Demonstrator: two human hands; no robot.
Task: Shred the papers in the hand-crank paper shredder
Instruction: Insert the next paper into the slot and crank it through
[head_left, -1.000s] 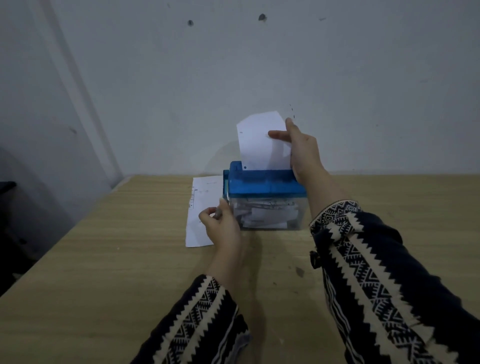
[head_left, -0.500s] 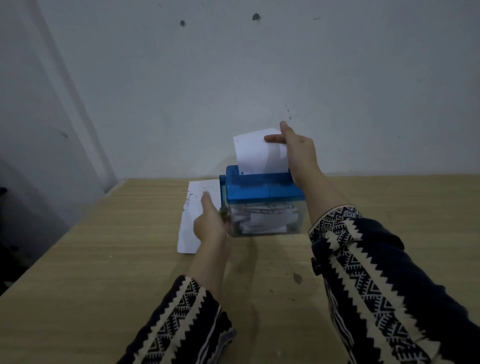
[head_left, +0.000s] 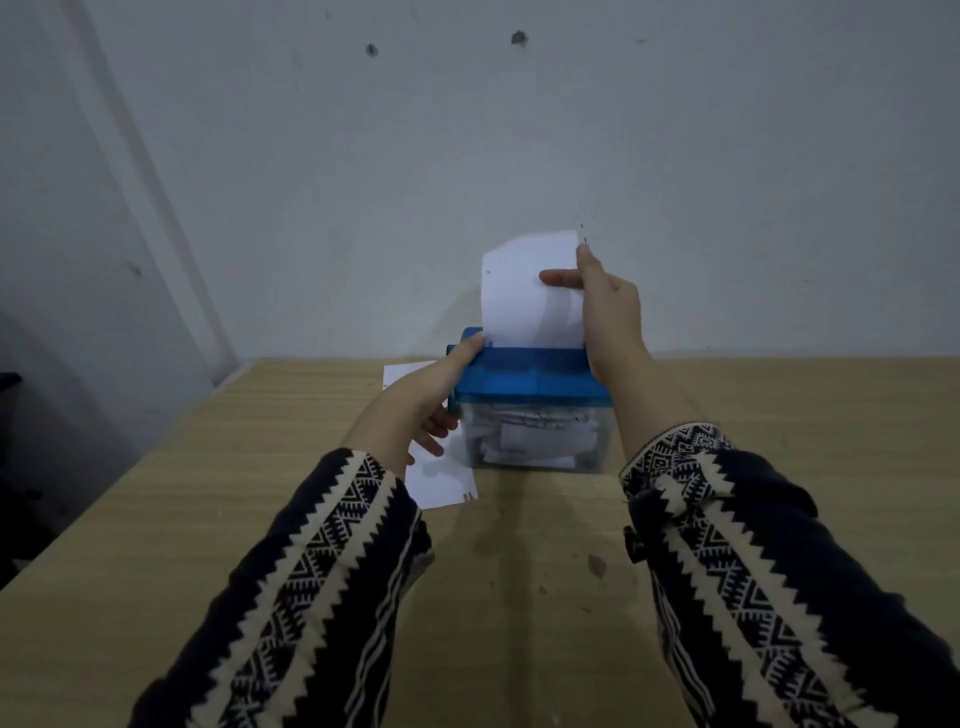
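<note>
A small paper shredder (head_left: 530, 379) with a blue top and a clear bin full of white shreds stands on the wooden table near the wall. A white sheet (head_left: 524, 291) stands upright in its slot. My right hand (head_left: 608, 306) pinches the sheet's right edge, thumb on the near face. At the shredder's left side my left hand (head_left: 415, 400) curls its fingers round the crank, which the hand hides.
Another white paper (head_left: 441, 478) lies flat on the wooden table (head_left: 260, 493) left of the shredder, partly under my left hand. A grey wall rises right behind the shredder. The table's left edge drops off at the left.
The sheet has sunk lower into the slot since a second ago. My left hand swung up from low beside the bin to the blue top's level. My right hand followed the sheet down.
</note>
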